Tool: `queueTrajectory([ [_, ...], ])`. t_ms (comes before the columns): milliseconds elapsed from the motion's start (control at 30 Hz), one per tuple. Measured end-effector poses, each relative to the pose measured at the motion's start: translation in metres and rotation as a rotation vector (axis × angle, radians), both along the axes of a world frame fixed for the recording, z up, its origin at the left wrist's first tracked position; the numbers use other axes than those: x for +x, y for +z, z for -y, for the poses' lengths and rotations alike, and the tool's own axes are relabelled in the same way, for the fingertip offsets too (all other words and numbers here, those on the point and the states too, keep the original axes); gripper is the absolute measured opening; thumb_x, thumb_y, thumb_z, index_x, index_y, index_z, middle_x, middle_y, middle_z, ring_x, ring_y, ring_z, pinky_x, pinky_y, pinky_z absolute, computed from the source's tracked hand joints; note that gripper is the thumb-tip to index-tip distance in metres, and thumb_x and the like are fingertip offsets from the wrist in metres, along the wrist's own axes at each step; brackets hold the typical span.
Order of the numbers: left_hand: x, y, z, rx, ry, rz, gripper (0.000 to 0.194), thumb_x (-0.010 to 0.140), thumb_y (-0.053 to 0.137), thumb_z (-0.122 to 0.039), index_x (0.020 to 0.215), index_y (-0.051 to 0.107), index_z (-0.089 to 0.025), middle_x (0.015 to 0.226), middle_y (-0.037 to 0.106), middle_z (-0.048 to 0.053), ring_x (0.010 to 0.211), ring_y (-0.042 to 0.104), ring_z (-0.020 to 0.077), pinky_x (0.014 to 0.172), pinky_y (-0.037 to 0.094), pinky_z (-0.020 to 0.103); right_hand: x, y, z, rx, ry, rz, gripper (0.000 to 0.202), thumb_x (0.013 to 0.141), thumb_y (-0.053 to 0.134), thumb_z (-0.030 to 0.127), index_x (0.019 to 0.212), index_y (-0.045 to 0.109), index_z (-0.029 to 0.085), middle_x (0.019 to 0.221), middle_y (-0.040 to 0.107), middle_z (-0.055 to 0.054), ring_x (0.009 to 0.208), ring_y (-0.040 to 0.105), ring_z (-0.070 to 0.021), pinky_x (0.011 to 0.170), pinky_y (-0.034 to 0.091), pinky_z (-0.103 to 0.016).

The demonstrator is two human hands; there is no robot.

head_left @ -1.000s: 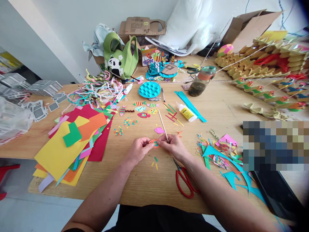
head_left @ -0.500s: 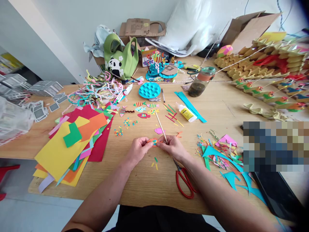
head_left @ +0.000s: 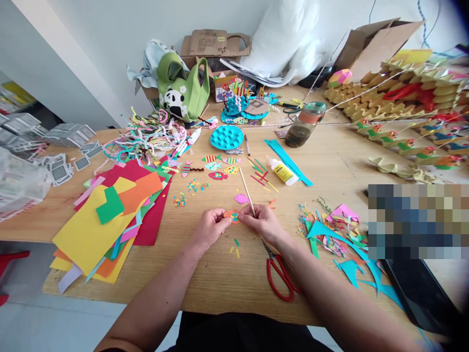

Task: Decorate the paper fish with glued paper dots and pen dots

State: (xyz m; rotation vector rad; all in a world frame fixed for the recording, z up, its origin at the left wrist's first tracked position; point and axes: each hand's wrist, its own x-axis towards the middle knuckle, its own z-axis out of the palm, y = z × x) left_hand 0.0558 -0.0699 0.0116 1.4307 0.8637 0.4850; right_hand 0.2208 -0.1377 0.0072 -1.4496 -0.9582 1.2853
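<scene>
Think of the orange fish as the middle of a clock, with 12 pointing straight away from you. Nearest you, at 5 o'clock, lie the red scissors (head_left: pixel 272 257), and at 6 o'clock there are some little paper bits (head_left: pixel 236 242), green and yellow. Your left hand (head_left: pixel 212 227), at 9 o'clock, pinches one end of the orange fish (head_left: pixel 235 216) between thumb and finger. Your right hand (head_left: pixel 264 222), at 3 o'clock, grips a thin stick (head_left: pixel 245 186) and has its thumb and finger at the fish's other end. The orange fish is between your two hands, just over the table, and has colored bits on its middle, so it looks partly done; I can't tell if it needs more. Farther out at 3 o'clock is a heap of scraps (head_left: pixel 335 234), and at 9 o'clock a big pile of paper (head_left: pixel 98 220). Just past your fingers, near 1 o'clock, the pink fish (head_left: pixel 240 198) has no stripes or dots that I can see, so it seems left to do. Tiny dots (head_left: pixel 193 186) sit at 10 o'clock. Past them, around 11 o'clock, are striped and spotted fish (head_left: pixel 218 175) that look done. Paper strips (head_left: pixel 259 174) and the glue bottle (head_left: pixel 283 172) lie between 1 and 2.
</scene>
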Motion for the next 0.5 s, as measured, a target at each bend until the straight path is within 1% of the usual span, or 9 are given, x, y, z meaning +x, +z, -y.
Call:
queueTrajectory([
  [133, 0.0011, 0.0005, 0.0012, -0.005, -0.005, -0.002, 0.035, 0.068, 0.069, -0.049, 0.062, 0.054, -0.017, 0.052, 0.041, -0.006, 0.048, 0.033, 0.0078, 0.048, 0.024, 0.022, -0.0003, -0.0022, -0.0010, 0.005, 0.022, 0.042, 0.045, 0.063, 0.073, 0.059, 0.068, 0.062, 0.016, 0.051, 0.045, 0.005, 0.046, 0.028, -0.0064, 0.043, 0.018, -0.023],
  [267, 0.0022, 0.0007, 0.0019, -0.002, -0.008, -0.007, 0.032, 0.066, 0.070, -0.044, 0.062, 0.054, -0.017, 0.056, 0.043, -0.005, 0.053, 0.035, 0.0080, 0.051, 0.026, 0.021, -0.0003, -0.0038, -0.0010, 0.013, 0.044, 0.076, 0.046, 0.063, 0.072, 0.060, 0.067, 0.062, 0.015, 0.049, 0.039, 0.006, 0.047, 0.028, -0.0067, 0.044, 0.019, -0.024],
  [500, 0.0026, -0.0002, 0.0022, -0.002, 0.004, -0.034, 0.030, 0.066, 0.069, -0.042, 0.060, 0.054, -0.017, 0.056, 0.041, -0.005, 0.054, 0.035, 0.0083, 0.051, 0.025, 0.022, -0.0017, -0.0036, -0.0009, 0.010, 0.042, 0.070, 0.046, 0.063, 0.073, 0.060, 0.067, 0.062, 0.015, 0.050, 0.041, 0.005, 0.048, 0.029, -0.0073, 0.045, 0.021, -0.024],
])
